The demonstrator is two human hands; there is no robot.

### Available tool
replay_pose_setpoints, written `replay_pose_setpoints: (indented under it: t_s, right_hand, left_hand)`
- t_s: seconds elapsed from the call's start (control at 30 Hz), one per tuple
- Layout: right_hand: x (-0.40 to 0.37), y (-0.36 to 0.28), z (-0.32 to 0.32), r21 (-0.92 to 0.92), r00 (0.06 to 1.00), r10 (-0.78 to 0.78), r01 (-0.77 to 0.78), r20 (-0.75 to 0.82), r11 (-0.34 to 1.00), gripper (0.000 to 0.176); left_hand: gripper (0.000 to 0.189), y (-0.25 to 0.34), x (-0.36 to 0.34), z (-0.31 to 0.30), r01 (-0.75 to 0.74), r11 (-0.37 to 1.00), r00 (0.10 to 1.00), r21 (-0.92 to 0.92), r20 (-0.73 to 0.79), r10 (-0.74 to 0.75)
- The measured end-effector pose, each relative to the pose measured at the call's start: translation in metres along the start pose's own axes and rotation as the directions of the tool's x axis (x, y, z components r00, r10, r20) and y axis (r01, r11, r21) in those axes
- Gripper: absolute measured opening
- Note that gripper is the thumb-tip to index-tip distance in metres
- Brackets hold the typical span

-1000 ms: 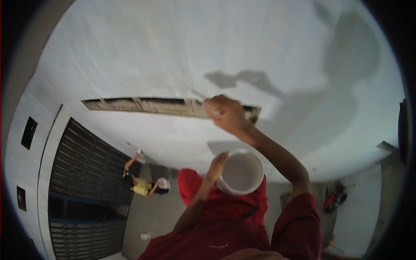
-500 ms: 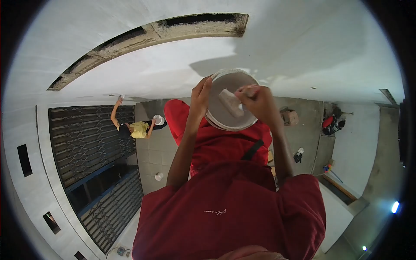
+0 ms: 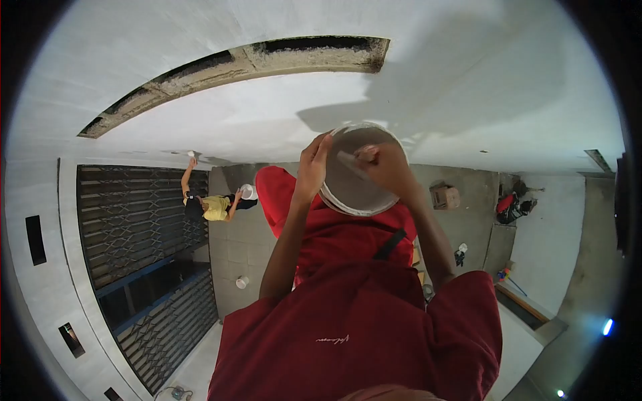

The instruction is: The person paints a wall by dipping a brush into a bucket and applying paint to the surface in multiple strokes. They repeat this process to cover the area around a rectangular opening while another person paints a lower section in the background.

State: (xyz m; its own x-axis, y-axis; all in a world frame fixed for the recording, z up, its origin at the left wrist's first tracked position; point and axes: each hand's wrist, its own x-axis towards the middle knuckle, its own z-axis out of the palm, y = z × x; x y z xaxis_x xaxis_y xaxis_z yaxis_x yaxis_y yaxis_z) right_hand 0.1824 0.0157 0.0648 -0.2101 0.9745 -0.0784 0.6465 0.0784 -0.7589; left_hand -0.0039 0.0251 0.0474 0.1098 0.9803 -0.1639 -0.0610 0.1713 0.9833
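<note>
My left hand (image 3: 313, 167) grips the left rim of a round whitish bucket (image 3: 361, 207), fingers at its edge. The bucket is held up in front of my red trousers and tilted so its grey inside shows. Over its mouth, my right hand (image 3: 386, 168) is closed around a pale, flat scraper-like tool (image 3: 347, 160). Its near end points into the bucket; most of it is hidden by the hand and blurred.
The pale surface ahead has a long rough slot (image 3: 247, 60). Far left, a co-worker in yellow (image 3: 215, 208) holds a white bucket (image 3: 248, 192) by a folding metal gate (image 3: 134, 220). On the floor stand a small white bucket (image 3: 242, 282) and a cardboard box (image 3: 444, 196).
My right hand has moved left over the bucket, and the scraper-like tool now shows less. The view has shifted slightly. The co-worker's raised hand remains at the wall.
</note>
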Motion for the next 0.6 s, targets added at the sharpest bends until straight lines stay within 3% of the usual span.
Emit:
replay_pose_setpoints:
  t_s: [0.1,0.2,0.3,0.43,0.47,0.57,0.6]
  right_hand:
    - [-0.022,-0.015,-0.044,0.269,0.977,-0.069,0.123,-0.200,0.955,0.017]
    - [-0.046,-0.009,-0.084,0.662,0.964,0.239,-0.104,-0.117,0.742,0.018]
    - [-0.062,0.015,-0.090,0.874,0.941,0.301,-0.012,-0.154,0.486,0.025]
    - [-0.070,0.049,-0.067,0.996,0.940,0.328,0.085,-0.093,0.037,0.028]
    - [-0.068,0.046,-0.064,0.994,0.966,0.248,0.090,-0.071,-0.066,0.028]
    - [-0.062,0.038,-0.056,0.956,0.975,0.214,0.116,-0.058,-0.271,0.022]
    - [-0.062,0.031,-0.056,0.965,0.966,0.259,0.085,-0.018,-0.247,0.018]
  left_hand:
    - [0.040,0.007,-0.002,-0.001,0.012,1.000,1.000,0.005,0.000,-0.012]
    - [0.039,-0.003,0.002,-0.001,-0.029,0.999,0.999,0.028,-0.014,0.030]
    - [0.039,-0.016,0.005,-0.001,-0.035,0.999,0.999,-0.019,-0.010,0.035]
    - [0.040,-0.018,0.006,-0.004,0.001,1.000,1.000,-0.008,-0.019,-0.001]
    - [0.040,-0.018,0.007,-0.004,0.016,1.000,1.000,0.009,-0.023,-0.015]
    - [0.040,-0.013,0.005,-0.001,-0.002,0.998,1.000,-0.062,-0.017,0.000]
    - [0.040,-0.014,0.005,0.000,-0.031,0.998,0.999,-0.055,-0.019,0.030]
